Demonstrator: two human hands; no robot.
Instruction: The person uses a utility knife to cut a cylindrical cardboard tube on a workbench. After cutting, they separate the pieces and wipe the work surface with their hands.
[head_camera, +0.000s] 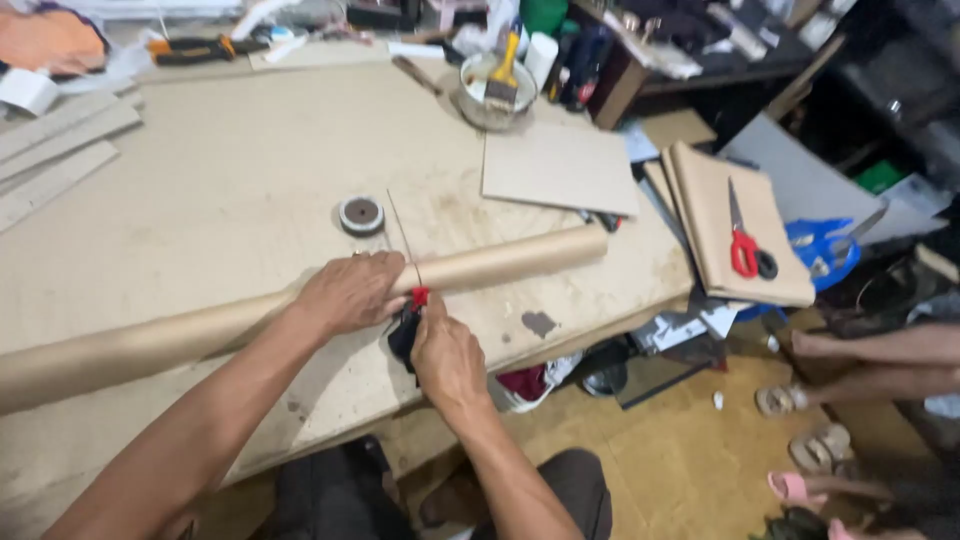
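A long brown cardboard tube (500, 260) lies across the worktable (230, 180), running from the lower left to the right of centre. My left hand (350, 292) grips the tube from above near its middle. My right hand (447, 355) is closed on a red-and-black cutting tool (412, 312) pressed against the tube just right of my left hand. A thin line or wire (400, 232) runs up from that spot across the table.
A small round tape roll (361, 214) sits behind the tube. A metal bowl with a brush (497, 90), a flat cardboard sheet (560, 168) and stacked boards with red scissors (742, 250) lie to the right. Another person's feet in sandals (810, 420) rest on the floor at right.
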